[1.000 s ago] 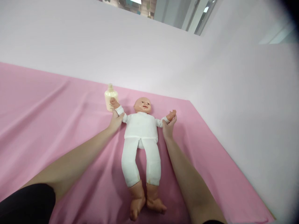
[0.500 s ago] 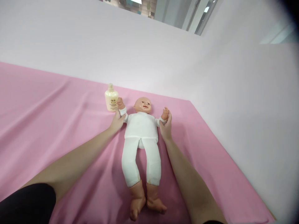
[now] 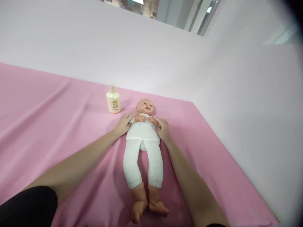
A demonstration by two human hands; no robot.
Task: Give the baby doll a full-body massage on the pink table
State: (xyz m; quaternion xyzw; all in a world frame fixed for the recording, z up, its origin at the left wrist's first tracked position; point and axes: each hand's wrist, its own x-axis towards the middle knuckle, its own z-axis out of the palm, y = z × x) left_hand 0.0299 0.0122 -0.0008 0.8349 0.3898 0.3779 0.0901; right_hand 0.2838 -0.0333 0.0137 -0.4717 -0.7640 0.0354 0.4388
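A baby doll (image 3: 143, 132) in white cloth lies on its back, its head away from me and its bare feet toward me. Both of its arms are folded in over the chest, the small hands close together. My left hand (image 3: 124, 124) is wrapped round the doll's arm on the left side. Round the other arm, on the right, my right hand (image 3: 163, 127) has its fingers curled. Parts of the doll's sleeves are hidden behind my fingers.
A cream pump bottle (image 3: 113, 100) stands upright to the left of the doll's head. Pink cloth (image 3: 71, 119) with loose folds covers the surface. White walls (image 3: 118, 47) rise behind it and on the right.
Both hands have brought the doll's arms inward, from spread out beside the head to folded on the chest. The doll's body and the bottle stay in place.
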